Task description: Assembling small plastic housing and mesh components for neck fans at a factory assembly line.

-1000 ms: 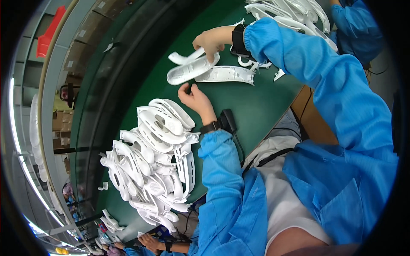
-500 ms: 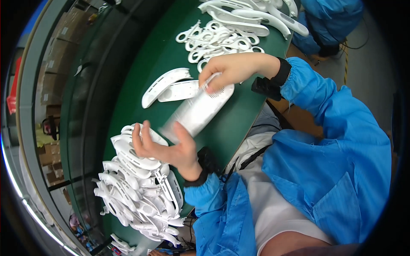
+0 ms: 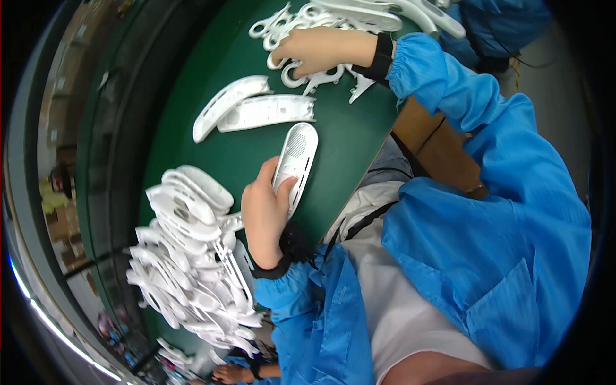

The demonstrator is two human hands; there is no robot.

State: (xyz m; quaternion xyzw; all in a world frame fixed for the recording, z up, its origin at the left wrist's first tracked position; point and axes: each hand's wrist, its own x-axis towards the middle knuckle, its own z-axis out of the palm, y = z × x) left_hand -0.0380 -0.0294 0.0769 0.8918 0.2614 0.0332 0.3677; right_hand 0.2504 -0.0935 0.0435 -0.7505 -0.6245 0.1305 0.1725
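Note:
My left hand [image 3: 264, 215] is closed around a long white plastic shell [image 3: 297, 151], thumb inside its hollow face. The shell has a rounded end, a patch of small holes and slots along one side; its lower end is hidden by the hand. Up at the pile of white ring-ended plastic parts [image 3: 316, 78], my right hand [image 3: 314, 50] has its fingers bent down around one of them, partly hiding it. Two curved white shells [image 3: 266, 111] lie overlapping on the green table [image 3: 340, 154], between the pile and my left hand.
A large heap of white shells [image 3: 192, 276] covers the table's left side near my left forearm. More long white shells [image 3: 366, 18] lie at the far end, beside a person in blue [image 3: 497, 29]. Another person's hand [image 3: 232, 373] shows at the bottom. Cardboard boxes [image 3: 443, 144] stand below the table edge.
My right hand has let go of the shell and moved up to the ring-ended parts. My left hand, spread open before, now grips the shell, which stands more upright.

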